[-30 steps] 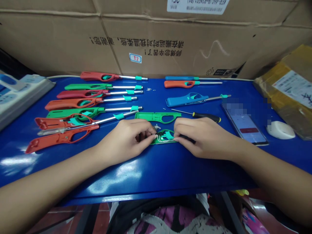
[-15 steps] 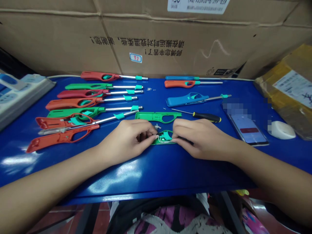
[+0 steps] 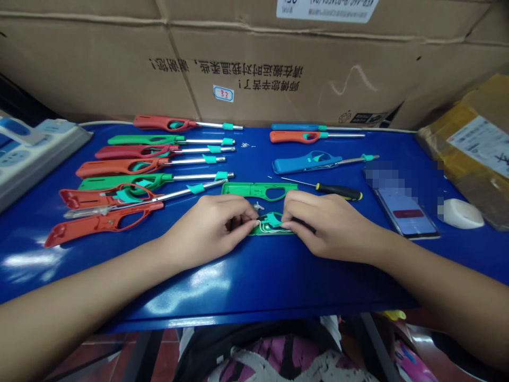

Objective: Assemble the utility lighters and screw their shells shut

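Little has been moved — the right hand [image 3: 324,223] a bit inward — so fiddly work seems unfinished. On the desk [image 3: 278,289], the green case [image 3: 265,233] is pinched between that and the left hand [image 3: 217,223].

Cool, moderate light leaves white glare on the blue surface [image 3: 278,292], at its left and front; the floor [image 3: 169,353] below is dim. Wide-angle distortion stretches the forearms [image 3: 99,287] toward the lower corners. Small parts inside the green casing [image 3: 263,232] look soft, like the carton label's [image 3: 326,9] fine print. Pixelated blocks cover part of the phone [image 3: 409,225].
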`<state>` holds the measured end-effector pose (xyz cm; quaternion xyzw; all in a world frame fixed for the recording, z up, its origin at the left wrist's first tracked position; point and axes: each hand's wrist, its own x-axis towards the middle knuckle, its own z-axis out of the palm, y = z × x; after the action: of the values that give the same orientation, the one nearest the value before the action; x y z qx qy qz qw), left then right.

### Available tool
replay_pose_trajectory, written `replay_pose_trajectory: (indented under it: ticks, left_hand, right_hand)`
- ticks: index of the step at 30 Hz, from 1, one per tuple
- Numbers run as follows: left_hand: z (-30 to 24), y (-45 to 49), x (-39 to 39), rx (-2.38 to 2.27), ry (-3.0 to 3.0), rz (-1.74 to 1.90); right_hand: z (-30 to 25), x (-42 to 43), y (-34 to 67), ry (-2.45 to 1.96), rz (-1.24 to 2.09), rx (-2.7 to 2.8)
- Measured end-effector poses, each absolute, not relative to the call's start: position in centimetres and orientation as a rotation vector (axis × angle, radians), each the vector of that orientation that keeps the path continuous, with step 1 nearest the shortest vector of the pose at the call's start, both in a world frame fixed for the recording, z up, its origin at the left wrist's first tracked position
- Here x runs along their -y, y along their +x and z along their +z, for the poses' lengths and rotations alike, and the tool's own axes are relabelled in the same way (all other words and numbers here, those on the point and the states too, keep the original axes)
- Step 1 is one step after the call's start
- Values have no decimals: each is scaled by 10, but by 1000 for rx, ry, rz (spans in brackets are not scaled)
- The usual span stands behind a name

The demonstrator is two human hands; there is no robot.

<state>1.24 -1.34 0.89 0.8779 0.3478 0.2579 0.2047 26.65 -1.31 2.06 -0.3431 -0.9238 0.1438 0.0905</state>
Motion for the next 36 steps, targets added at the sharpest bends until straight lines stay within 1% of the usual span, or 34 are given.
replay_pose_trajectory:
  ticks: [8,18,21,25,28,32,36]
  left_hand:
    - [9,13,15,-1005,2423,720]
    - [13,8,11,-880,2510,666]
    - [15,4,13,-857,2595,587]
    - [21,3,20,-863,2889,454]
    - [27,5,25,-862,3036,422]
    - [31,7,30,-885,3097,367]
    - [32,7,36,-903,3119,231]
  right_hand:
    - [22,15,268,-925,372,2816]
    - [19,16,269,-857,320,2778]
    - [20,16,269,-836,261,2787]
    - [22,17,269,-818,192,2848]
    - [22,18,268,-812,160,2895]
    - [21,19,268,-817,121,2912]
    - [22,18,268,-811,93,2912]
